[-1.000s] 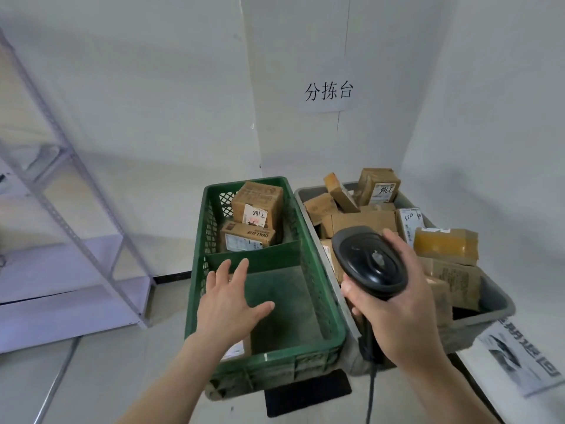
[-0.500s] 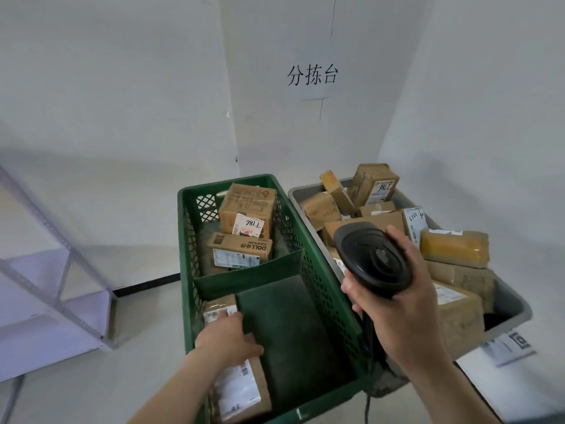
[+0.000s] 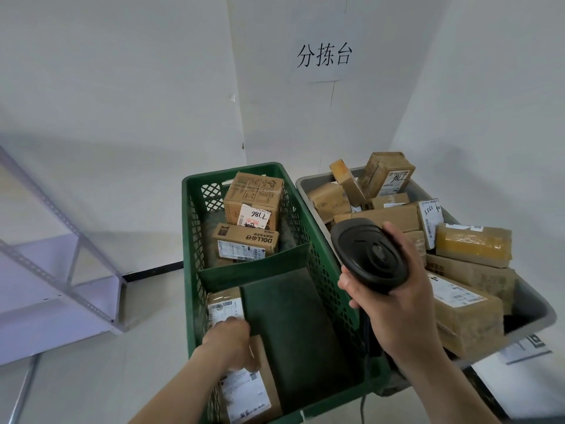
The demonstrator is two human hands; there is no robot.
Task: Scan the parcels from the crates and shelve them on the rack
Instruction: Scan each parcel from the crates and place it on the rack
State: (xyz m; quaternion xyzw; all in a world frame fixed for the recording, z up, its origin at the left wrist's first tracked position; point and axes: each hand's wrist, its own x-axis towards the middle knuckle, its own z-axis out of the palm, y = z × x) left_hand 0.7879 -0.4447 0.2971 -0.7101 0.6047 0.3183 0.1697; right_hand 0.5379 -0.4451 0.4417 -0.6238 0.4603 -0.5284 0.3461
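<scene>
A green crate (image 3: 187,228) stands beside a grey crate (image 3: 538,313) heaped with several cardboard parcels. My left hand (image 3: 228,341) reaches into the green crate's near left section, its fingers curled over the top edge of a labelled brown parcel (image 3: 248,390); another labelled parcel (image 3: 223,305) lies just beyond it. My right hand (image 3: 397,307) grips a black handheld scanner (image 3: 371,255) above the gap between the crates, its cable hanging down. Two more parcels, one marked 7186 (image 3: 253,200) and a flat one (image 3: 244,244), sit in the far section.
A dark green divider (image 3: 256,266) and a flap split the green crate. The grey metal rack (image 3: 61,270) stands at the left with a low shelf. A paper sign (image 3: 324,56) hangs on the corner wall. A printed sheet (image 3: 526,350) lies under the grey crate.
My left hand dropped from above the green crate into its near left section and curled onto the parcel there. The view shifted closer and right; the scanner hand stayed about where it was.
</scene>
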